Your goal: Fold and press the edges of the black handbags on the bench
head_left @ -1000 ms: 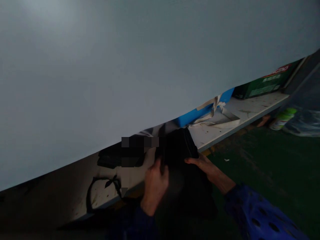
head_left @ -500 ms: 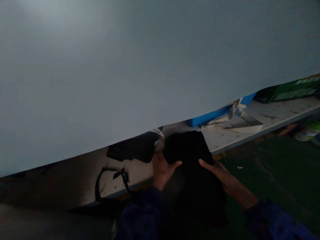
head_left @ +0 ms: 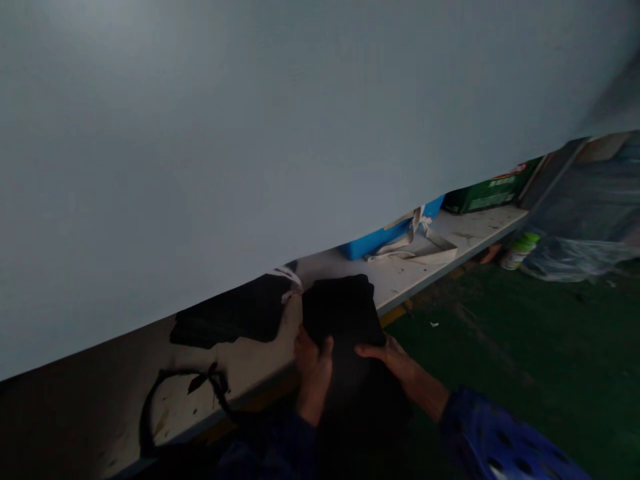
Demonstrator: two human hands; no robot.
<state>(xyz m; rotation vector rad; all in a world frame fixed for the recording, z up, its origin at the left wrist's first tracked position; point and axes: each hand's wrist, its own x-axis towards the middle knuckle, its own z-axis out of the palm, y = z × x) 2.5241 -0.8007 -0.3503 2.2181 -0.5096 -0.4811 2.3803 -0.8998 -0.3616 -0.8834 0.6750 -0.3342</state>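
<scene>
A stack of black fabric pieces (head_left: 345,327) lies between my hands, its far end over the shelf and its near end in deep shadow. My left hand (head_left: 314,363) grips its left side, thumb on top. On the right edge, my right hand (head_left: 393,360) is closed the same way, thumb pointing inward. Just left of the stack lies a second dark bundle (head_left: 230,313), partly hidden under the pale surface above, with a white tie (head_left: 293,280) at its right end. A black knotted strap (head_left: 150,407) lies at the lower left.
A large pale surface (head_left: 250,133) fills the upper view, over the low shelf (head_left: 400,273). On the shelf are a blue bin (head_left: 370,241), a beige strap (head_left: 430,250) and a green box (head_left: 490,193). A green-capped container (head_left: 520,250) and clear plastic (head_left: 575,257) are on the green floor.
The view has swung to the right, so more floor, the container and the plastic show. Both hands still hold the black stack, whose far end now shows more clearly over the shelf.
</scene>
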